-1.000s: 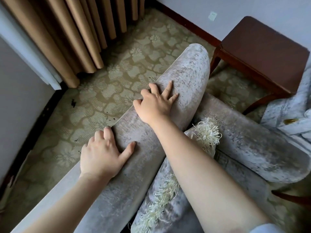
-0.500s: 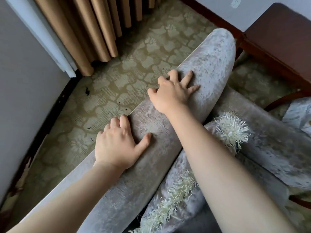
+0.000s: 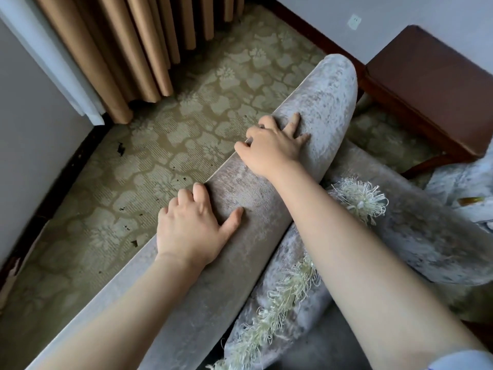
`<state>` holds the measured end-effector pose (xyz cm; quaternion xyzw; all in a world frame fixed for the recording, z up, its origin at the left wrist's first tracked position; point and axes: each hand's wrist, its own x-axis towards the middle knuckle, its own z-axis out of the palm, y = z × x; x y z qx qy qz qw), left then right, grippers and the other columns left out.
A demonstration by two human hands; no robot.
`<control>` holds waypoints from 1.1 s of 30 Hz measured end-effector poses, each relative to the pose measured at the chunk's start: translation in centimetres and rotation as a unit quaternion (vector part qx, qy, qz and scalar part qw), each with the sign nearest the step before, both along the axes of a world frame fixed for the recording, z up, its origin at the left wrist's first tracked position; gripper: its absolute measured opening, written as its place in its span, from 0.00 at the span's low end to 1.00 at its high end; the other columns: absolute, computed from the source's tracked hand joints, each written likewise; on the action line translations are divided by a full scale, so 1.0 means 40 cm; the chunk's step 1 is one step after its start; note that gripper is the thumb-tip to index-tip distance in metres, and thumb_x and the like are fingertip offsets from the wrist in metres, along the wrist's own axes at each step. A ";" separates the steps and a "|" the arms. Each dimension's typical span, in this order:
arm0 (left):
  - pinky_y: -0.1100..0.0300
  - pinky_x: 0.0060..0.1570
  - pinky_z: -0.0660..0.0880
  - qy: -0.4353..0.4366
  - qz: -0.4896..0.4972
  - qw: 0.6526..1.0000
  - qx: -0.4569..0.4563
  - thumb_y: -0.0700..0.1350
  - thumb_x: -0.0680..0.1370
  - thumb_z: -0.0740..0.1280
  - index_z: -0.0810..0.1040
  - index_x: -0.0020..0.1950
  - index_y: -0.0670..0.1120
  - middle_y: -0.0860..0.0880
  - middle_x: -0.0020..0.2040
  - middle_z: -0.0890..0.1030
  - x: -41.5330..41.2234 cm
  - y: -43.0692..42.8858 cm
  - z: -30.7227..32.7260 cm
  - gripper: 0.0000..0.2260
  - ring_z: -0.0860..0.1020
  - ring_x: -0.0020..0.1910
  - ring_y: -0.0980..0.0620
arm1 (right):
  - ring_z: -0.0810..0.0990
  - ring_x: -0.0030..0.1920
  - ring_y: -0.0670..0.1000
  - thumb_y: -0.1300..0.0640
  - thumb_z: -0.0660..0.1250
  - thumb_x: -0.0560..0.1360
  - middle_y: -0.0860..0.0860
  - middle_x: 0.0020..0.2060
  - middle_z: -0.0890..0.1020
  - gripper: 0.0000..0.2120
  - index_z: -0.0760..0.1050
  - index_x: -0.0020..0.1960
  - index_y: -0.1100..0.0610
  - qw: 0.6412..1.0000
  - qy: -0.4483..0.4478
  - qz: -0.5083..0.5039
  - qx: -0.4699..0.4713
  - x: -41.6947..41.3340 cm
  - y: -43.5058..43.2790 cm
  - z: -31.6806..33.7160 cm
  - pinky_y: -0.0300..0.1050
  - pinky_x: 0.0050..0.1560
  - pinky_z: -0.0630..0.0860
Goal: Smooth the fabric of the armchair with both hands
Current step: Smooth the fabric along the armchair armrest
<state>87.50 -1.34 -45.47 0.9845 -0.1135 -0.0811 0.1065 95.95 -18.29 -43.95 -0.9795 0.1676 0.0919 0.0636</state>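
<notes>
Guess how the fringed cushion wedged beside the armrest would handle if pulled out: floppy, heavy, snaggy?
The fringed cushion looks soft: it bends to fit the gap beside the armrest, so it would probably sag when lifted. Likely light for its size. Its loose fringe could snag fingers.

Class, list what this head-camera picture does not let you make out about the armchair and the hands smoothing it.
- Fabric under the left hand and right hand: covered by the palms.
- Outer side of the armrest: curves out of sight; fingertips wrapped over it are hidden.
- Armchair seat: mostly hidden by the right forearm and fringed cushion.
- Wooden table: cut by the right edge.
</notes>
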 end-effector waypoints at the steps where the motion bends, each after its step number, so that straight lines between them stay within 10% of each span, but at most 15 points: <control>1: 0.49 0.48 0.70 0.002 -0.004 1.000 -0.002 0.74 0.67 0.48 0.67 0.53 0.44 0.41 0.49 0.76 0.005 -0.004 0.000 0.35 0.76 0.50 0.39 | 0.42 0.72 0.72 0.38 0.55 0.73 0.50 0.70 0.63 0.23 0.74 0.62 0.47 1.000 0.012 -0.005 0.004 0.006 -0.003 0.006 0.78 0.65 0.46; 11: 0.49 0.39 0.72 -0.005 -0.015 1.000 0.002 0.73 0.68 0.50 0.69 0.49 0.42 0.41 0.41 0.75 0.025 -0.003 -0.009 0.34 0.77 0.41 0.38 | 0.40 0.76 0.61 0.40 0.56 0.70 0.46 0.74 0.63 0.23 0.76 0.58 0.51 0.997 -0.071 0.031 0.001 0.017 -0.004 -0.031 0.76 0.66 0.37; 18: 0.47 0.42 0.74 -0.047 0.004 0.999 0.015 0.72 0.69 0.52 0.71 0.53 0.41 0.39 0.43 0.77 0.013 -0.019 -0.023 0.36 0.78 0.43 0.37 | 0.59 0.74 0.55 0.41 0.56 0.71 0.52 0.63 0.76 0.25 0.77 0.57 0.56 0.988 -0.112 0.111 0.005 0.029 -0.047 -0.052 0.67 0.71 0.39; 33: 0.48 0.48 0.71 0.000 -0.005 1.000 0.006 0.73 0.67 0.51 0.67 0.53 0.45 0.41 0.49 0.76 0.058 -0.040 0.003 0.34 0.76 0.51 0.39 | 0.56 0.74 0.54 0.39 0.54 0.74 0.51 0.68 0.71 0.28 0.72 0.65 0.55 0.996 -0.030 0.079 -0.007 0.047 -0.046 0.006 0.68 0.70 0.38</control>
